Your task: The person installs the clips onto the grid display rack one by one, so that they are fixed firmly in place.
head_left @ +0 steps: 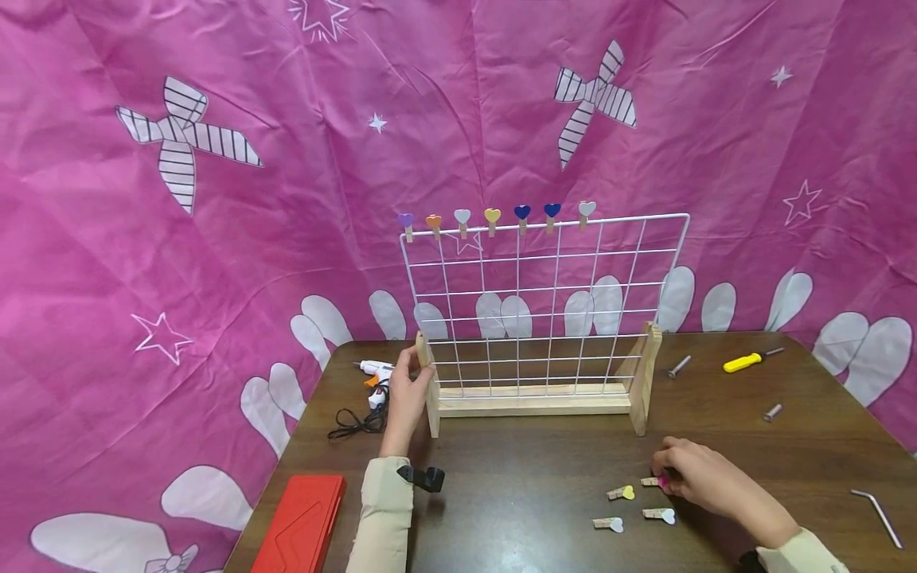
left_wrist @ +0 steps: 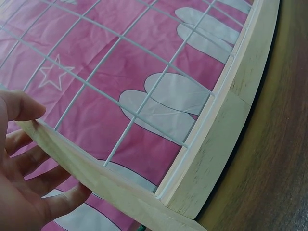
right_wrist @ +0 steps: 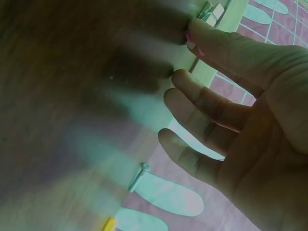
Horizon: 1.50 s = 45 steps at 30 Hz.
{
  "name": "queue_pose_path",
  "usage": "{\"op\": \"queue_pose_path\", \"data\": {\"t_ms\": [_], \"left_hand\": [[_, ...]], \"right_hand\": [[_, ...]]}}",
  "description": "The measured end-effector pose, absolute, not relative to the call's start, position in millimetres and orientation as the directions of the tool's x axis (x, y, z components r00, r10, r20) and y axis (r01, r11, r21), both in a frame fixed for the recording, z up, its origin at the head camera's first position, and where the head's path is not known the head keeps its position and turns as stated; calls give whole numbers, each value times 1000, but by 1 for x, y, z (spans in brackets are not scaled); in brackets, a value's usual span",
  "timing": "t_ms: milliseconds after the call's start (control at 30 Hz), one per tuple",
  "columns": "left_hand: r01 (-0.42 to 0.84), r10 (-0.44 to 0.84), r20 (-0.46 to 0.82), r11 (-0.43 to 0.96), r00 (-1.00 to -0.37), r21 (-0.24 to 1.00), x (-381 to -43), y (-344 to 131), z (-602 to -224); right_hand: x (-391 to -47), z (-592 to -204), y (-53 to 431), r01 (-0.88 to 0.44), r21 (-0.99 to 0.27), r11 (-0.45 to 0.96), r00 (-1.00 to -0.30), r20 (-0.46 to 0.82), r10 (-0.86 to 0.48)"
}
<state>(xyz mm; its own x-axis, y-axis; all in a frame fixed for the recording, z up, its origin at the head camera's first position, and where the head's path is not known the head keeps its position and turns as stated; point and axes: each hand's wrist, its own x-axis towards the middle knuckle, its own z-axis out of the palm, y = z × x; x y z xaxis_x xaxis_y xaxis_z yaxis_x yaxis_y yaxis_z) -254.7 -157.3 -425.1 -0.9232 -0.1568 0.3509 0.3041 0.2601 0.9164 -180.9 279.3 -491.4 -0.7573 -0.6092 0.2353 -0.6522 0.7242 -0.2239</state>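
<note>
A white wire grid [head_left: 501, 298] stands upright in a wooden base [head_left: 533, 406], with several small heart-topped clothespins [head_left: 492, 216] along its top edge. My left hand [head_left: 410, 390] grips the base's left side post [left_wrist: 96, 178], thumb on one side and fingers on the other. Low at the right, my right hand [head_left: 698, 473] pinches a pink-heart clothespin [head_left: 652, 482] by its heart end, close over the table. Thumb and fingertips partly hide the heart, while its wooden end [right_wrist: 211, 14] shows. Beside it lie a yellow-heart clothespin [head_left: 620, 493] and two white-heart clothespins [head_left: 659, 516].
On the brown table [head_left: 516, 493], a glue gun [head_left: 376, 370] with a black cord lies left of the stand, and a red case [head_left: 297, 525] sits at front left. Rightward are a yellow screwdriver [head_left: 743, 363], two bolts [head_left: 679, 367] and a hex key [head_left: 879, 517].
</note>
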Motion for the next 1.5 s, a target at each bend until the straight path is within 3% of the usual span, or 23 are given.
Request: {"op": "queue_pose_path", "data": {"t_ms": [300, 667, 933, 1200, 1500], "left_hand": [[296, -156, 346, 271, -925, 916, -256, -157, -427], [292, -150, 339, 268, -929, 918, -256, -159, -424], [290, -160, 341, 277, -926, 916, -256, -158, -426], [299, -171, 351, 268, -921, 916, -256, -158, -427], [293, -158, 342, 268, -927, 918, -257, -158, -427]], "right_hand": [[-181, -478, 279, -573, -339, 746, -816, 146, -560], [-185, -443, 278, -707, -392, 589, -705, 452, -547], [-189, -408, 271, -788, -236, 569, -586, 573, -573], [-192, -371, 261, -748, -83, 659, -565, 602, -565], [-204, -327, 254, -786, 2, 619, -465, 657, -593]]}}
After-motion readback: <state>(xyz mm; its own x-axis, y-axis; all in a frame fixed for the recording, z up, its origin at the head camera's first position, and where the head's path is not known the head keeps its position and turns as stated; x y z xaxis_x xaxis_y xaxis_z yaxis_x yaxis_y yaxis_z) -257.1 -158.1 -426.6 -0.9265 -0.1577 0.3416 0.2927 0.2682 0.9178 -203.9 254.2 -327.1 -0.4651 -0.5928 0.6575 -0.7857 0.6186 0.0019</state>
